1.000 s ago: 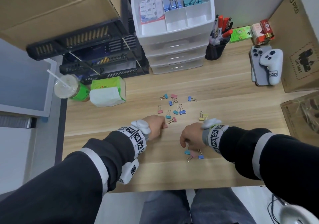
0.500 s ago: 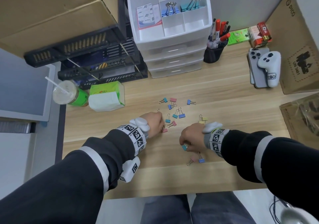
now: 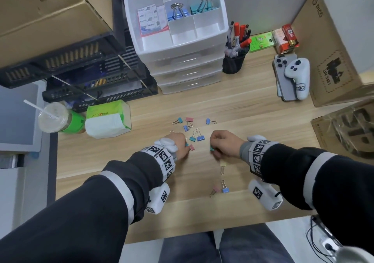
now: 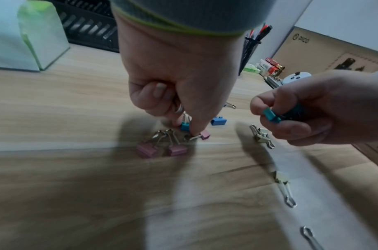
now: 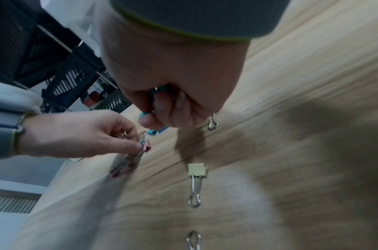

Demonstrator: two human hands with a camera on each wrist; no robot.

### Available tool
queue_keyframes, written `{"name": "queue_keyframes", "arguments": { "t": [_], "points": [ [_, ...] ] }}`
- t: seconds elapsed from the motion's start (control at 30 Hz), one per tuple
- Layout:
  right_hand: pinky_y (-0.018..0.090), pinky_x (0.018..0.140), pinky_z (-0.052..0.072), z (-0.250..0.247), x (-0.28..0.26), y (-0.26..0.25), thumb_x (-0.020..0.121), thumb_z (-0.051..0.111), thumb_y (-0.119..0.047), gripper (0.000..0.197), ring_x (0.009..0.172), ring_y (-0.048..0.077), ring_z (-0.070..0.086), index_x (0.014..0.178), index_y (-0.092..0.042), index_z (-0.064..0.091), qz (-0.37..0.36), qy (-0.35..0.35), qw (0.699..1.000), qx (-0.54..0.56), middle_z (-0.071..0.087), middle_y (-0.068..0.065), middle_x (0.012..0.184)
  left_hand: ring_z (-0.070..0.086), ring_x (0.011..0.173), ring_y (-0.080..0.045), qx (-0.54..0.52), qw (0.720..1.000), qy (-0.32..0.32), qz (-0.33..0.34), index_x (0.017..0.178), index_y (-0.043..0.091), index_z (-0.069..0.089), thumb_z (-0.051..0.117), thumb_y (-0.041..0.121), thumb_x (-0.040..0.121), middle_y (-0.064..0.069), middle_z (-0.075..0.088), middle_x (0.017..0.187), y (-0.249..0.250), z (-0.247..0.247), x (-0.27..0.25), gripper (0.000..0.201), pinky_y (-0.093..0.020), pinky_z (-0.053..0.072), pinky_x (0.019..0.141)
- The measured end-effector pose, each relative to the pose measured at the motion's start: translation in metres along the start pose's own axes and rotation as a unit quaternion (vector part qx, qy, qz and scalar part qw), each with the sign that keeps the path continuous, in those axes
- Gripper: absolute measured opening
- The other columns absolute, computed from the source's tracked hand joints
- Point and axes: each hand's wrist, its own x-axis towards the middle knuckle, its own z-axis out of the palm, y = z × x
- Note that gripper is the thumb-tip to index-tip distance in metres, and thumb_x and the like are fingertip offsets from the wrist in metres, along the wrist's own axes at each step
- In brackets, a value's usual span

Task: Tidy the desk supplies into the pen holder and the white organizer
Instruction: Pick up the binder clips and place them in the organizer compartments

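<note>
Nearest you on the bench (image 3: 141, 212), a pink and a blue clip (image 3: 225, 189) lie loose, and a yellow clip (image 3: 223, 164) lies a bit further out. A moment ago your right hand (image 3: 224, 145) was down by those near clips. Now it has moved up and away from them, curled tight on a teal clip (image 4: 270, 115), with more teal tucked in the grip. Your left hand (image 3: 178, 146) is curled too, and its fingertips (image 4: 195, 132) pinch at a teal clip and a small pink clip (image 4: 205, 134). Past your hands, more clips (image 3: 197, 138) are scattered. At the back, the white organizer (image 3: 214, 37) has empty boxes, and the pen holder (image 3: 232, 65) stands beside it. So I think you are gathering handfuls first, and many clips are left.
</note>
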Motion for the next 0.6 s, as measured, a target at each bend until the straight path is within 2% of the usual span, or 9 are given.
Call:
{"name": "queue_keyframes", "arguments": {
  "t": [0.07,0.13,0.2,0.3,0.37,0.47,0.53,0.57,0.6],
  "points": [
    [0.016,0.037,0.034,-0.003,0.001,-0.003,0.090,0.045,-0.006,0.012,0.042,0.019,0.047,0.088,-0.008,0.057,0.021,-0.011,0.999,0.030,0.058,0.012,0.053,0.034,0.050,-0.013,0.002,1.000,-0.018,-0.013,0.065,0.013,0.038,0.048,0.038,0.102,0.001,0.036,0.061,0.006,-0.002,0.001,0.046,-0.028,0.030,0.052],
    [0.017,0.038,0.031,-0.005,0.003,-0.005,0.088,0.043,-0.006,0.024,0.040,0.019,0.040,0.094,-0.004,0.066,0.037,-0.036,0.998,0.047,0.063,0.016,0.059,0.036,0.049,-0.013,-0.018,1.000,0.003,-0.025,0.068,0.013,0.042,0.050,0.043,0.099,0.001,0.039,0.060,0.009,-0.002,0.000,0.044,-0.028,0.028,0.048],
    [0.018,0.040,0.030,-0.007,0.006,-0.008,0.083,0.040,-0.002,0.030,0.039,0.019,0.037,0.088,-0.001,0.070,0.047,-0.051,0.996,0.053,0.068,0.020,0.068,0.041,0.052,-0.014,-0.030,0.999,0.003,-0.045,0.069,0.015,0.046,0.050,0.043,0.098,0.001,0.042,0.060,0.012,-0.005,-0.001,0.041,-0.025,0.026,0.047],
    [0.017,0.039,0.028,-0.008,0.010,-0.016,0.083,0.041,-0.002,0.023,0.038,0.019,0.036,0.074,-0.001,0.063,0.050,-0.046,0.996,0.056,0.066,0.024,0.075,0.049,0.062,-0.017,-0.049,0.997,-0.022,-0.063,0.077,0.016,0.055,0.048,0.037,0.099,0.001,0.046,0.063,0.011,-0.008,-0.002,0.031,-0.024,0.026,0.049],
    [0.020,0.041,0.028,-0.009,0.016,-0.023,0.090,0.049,-0.016,0.024,0.041,0.018,0.038,0.068,-0.008,0.057,0.037,-0.039,0.999,-0.002,0.062,0.017,0.070,0.046,0.057,-0.017,-0.114,0.991,-0.011,-0.070,0.074,0.015,0.056,0.046,0.041,0.097,-0.001,0.051,0.065,0.003,-0.008,-0.003,0.037,-0.025,0.029,0.051],
    [0.025,0.051,0.035,-0.008,0.030,-0.027,0.094,0.058,-0.032,0.028,0.055,0.014,0.045,0.072,-0.016,0.053,-0.014,0.014,0.989,-0.146,0.053,-0.001,0.066,0.037,0.052,-0.018,-0.183,0.980,0.014,-0.071,0.064,0.013,0.043,0.035,0.035,0.099,-0.003,0.043,0.062,-0.008,-0.011,-0.008,0.042,-0.028,0.029,0.053],
    [0.027,0.060,0.040,-0.004,0.036,-0.033,0.090,0.062,-0.031,0.014,0.068,0.015,0.053,0.082,-0.021,0.057,-0.075,0.015,0.969,-0.233,0.055,-0.007,0.073,0.038,0.054,-0.020,-0.201,0.976,0.030,-0.074,0.061,0.014,0.039,0.032,0.032,0.100,-0.004,0.041,0.060,-0.017,-0.014,-0.010,0.043,-0.029,0.030,0.054],
    [0.028,0.063,0.043,-0.002,0.038,-0.037,0.089,0.063,-0.029,0.006,0.074,0.016,0.056,0.090,-0.024,0.059,-0.104,0.007,0.950,-0.293,0.057,-0.009,0.076,0.041,0.056,-0.022,-0.204,0.976,0.037,-0.072,0.060,0.015,0.039,0.033,0.032,0.099,-0.004,0.042,0.061,-0.021,-0.014,-0.010,0.043,-0.029,0.031,0.055],
    [0.028,0.066,0.045,0.000,0.041,-0.039,0.088,0.062,-0.028,0.011,0.078,0.017,0.059,0.099,-0.027,0.061,-0.129,0.001,0.925,-0.357,0.058,-0.011,0.079,0.044,0.059,-0.024,-0.206,0.975,0.045,-0.066,0.060,0.015,0.040,0.035,0.031,0.099,-0.004,0.044,0.061,-0.026,-0.014,-0.010,0.043,-0.030,0.032,0.056]
  ]
}}
